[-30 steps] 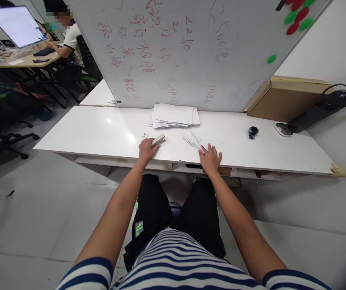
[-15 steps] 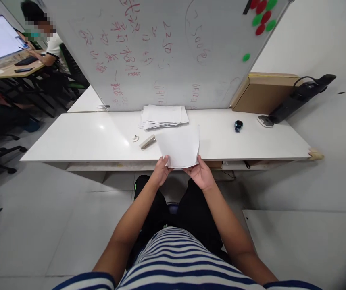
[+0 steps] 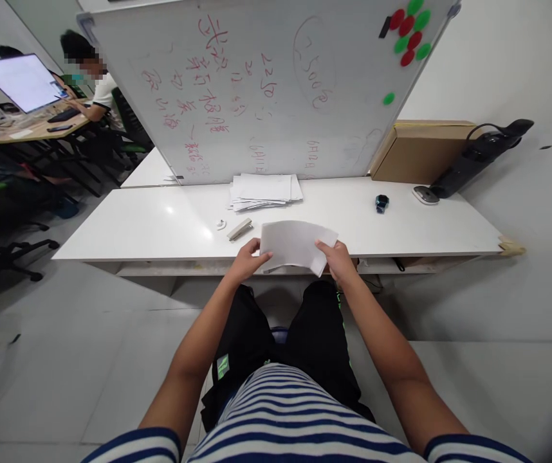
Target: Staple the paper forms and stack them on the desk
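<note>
Between my two hands I hold white paper (image 3: 293, 243), bent in a slight curve above the front edge of the white desk (image 3: 150, 225). My left hand (image 3: 248, 260) is closed on its left end, thumb on top. At the right end my right hand (image 3: 338, 258) pinches it, thumb on the face and fingers behind. Whether it is one sheet or several I cannot tell. A beige stapler (image 3: 240, 229) lies just beyond my left hand, with a small white curved item (image 3: 220, 224) beside it. Behind them sits a stack of white papers (image 3: 266, 191).
A whiteboard (image 3: 266, 96) with red writing stands along the desk's back. On the right are a dark watch (image 3: 381, 203), a mouse (image 3: 425, 195), a black bottle (image 3: 478, 157) and a cardboard box (image 3: 421, 151). Another person (image 3: 97, 96) sits at a monitor far left.
The paper has turned from lengthwise to crosswise and now bends between my hands. My hands have moved farther apart, the right one to the right. The camera view has shifted slightly.
</note>
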Tool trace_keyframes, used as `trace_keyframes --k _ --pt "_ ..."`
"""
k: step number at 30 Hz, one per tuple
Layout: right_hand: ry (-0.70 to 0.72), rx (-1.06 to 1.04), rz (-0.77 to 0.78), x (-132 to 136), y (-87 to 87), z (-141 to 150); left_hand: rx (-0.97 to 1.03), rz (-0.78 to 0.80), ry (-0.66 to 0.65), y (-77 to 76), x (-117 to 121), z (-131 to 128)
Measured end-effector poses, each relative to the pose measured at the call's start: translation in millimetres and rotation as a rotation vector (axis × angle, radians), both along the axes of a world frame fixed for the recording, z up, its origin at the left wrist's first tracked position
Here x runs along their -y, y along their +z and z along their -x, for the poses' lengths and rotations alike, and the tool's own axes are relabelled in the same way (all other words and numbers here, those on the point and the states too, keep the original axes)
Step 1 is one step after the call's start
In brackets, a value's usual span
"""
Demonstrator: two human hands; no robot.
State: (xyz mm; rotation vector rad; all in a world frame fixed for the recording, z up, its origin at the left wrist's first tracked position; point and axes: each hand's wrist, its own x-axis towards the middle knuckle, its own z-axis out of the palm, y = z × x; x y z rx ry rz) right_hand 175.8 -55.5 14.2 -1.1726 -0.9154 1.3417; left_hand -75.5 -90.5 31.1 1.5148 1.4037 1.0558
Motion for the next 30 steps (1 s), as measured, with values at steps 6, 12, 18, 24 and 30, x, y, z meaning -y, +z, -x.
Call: trace_keyframes --k 6,12,18,24,30 --pt "-0.012 0.115 -0.314 -28 41.5 17 0.179 -0.127 0.013 47.1 -38 -3" --pt "-0.058 0.223 -0.256 -31 16.2 35 0.307 -0.124 0.136 19.2 -57 -5" --pt "0.021 0.275 -0.167 -32 -11.7 36 0.292 0.01 0.151 -12.3 -59 -7" --pt "0.081 0.316 -0.147 -25 -12.2 31 0.44 0.098 0.168 -22.6 -57 -11" --pt "0.093 0.371 -0.197 -11 -9.7 33 0.364 0.019 0.149 -30.2 -52 -19"
